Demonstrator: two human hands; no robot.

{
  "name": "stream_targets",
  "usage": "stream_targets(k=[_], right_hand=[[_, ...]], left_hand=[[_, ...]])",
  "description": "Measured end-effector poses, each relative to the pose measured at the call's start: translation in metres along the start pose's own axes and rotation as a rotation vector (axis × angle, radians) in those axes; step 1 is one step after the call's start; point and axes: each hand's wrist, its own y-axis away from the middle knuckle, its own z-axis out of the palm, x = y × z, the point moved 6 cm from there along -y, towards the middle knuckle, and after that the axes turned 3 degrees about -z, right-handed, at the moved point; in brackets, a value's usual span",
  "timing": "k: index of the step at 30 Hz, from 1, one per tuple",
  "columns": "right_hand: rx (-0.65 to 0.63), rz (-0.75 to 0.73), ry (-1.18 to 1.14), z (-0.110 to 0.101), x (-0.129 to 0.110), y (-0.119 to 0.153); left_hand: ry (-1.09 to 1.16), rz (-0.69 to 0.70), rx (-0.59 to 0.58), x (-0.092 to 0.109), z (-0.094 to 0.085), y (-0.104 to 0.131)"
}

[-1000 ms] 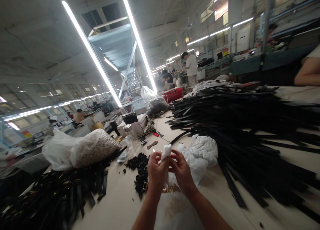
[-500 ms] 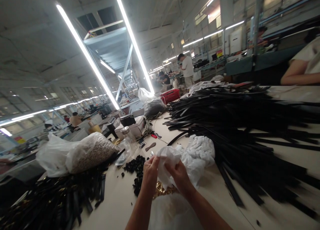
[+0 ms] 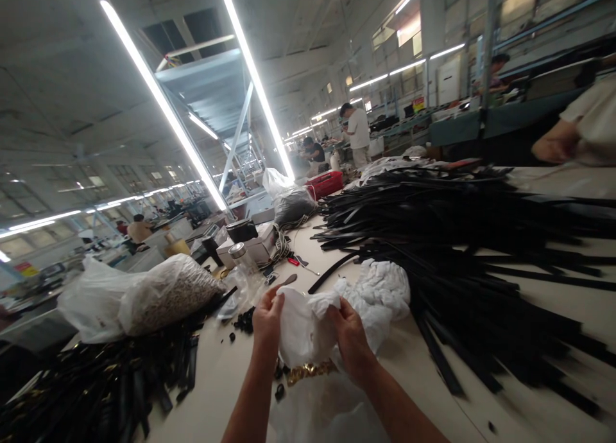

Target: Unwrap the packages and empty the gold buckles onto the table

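Observation:
Between my two hands a thin white cloth [image 3: 308, 327] is spread out; from here I cannot fully rule out soft plastic. My left hand [image 3: 268, 321] pinches its left edge, and my right hand [image 3: 353, 340] grips the right edge. Just below it lie shiny gold metal pieces [image 3: 312, 371], partly hidden by the cloth. Nearest me is a pale, translucent bag [image 3: 327, 408] on the table. A crumpled white bundle [image 3: 385, 295] rests right beside my right hand. Small black pieces [image 3: 244, 321] lie to the left of my left hand, some covered by it.
Long black strips [image 3: 457, 237] are heaped across the right side. At left, a filled plastic bag [image 3: 168, 295] lies above more black strips [image 3: 110, 379]. A clear jar [image 3: 246, 263] and a white box [image 3: 255, 244] stand ahead. A co-worker's arm [image 3: 558, 141] shows at far right.
My hands have moved apart, the left one leftward, stretching the bunched white cloth into a wider sheet. The co-worker's arm at right has shifted.

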Motion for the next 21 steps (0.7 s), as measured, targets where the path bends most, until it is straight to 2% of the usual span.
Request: stream_targets(k=[2,3,4,5,7,8,10,15,18,21], right_hand=[[0.005,0.003,0.016,0.001,-0.003,0.003],[0.003,0.007,0.024,0.002,-0.004,0.004],[-0.004,0.008,0.036,0.002,-0.005,0.005],[-0.013,0.003,0.053,0.002,-0.006,0.005],[-0.028,-0.021,0.089,0.002,-0.007,0.005],[-0.038,-0.038,0.093,0.002,-0.007,0.005],[-0.065,-0.045,0.069,0.004,-0.006,0.006],[-0.133,-0.047,0.113,0.009,-0.009,0.009],[-0.175,-0.118,0.295,0.010,-0.015,0.006],[-0.263,-0.208,0.579,0.011,-0.020,0.002]], left_hand=[[-0.151,0.311,0.072,0.032,-0.003,0.016],[-0.230,0.464,0.048,0.048,0.002,0.027],[-0.292,0.575,-0.027,0.062,0.009,0.039],[-0.322,0.620,-0.146,0.071,0.019,0.048],[-0.332,0.577,-0.380,0.077,0.037,0.060],[-0.333,0.530,-0.454,0.076,0.044,0.063],[-0.370,0.463,-0.514,0.073,0.052,0.061],[-0.588,0.524,-0.459,0.074,0.055,0.046],[-0.598,0.554,-0.387,0.089,0.054,0.037],[-0.570,0.562,-0.280,0.106,0.051,0.029]])
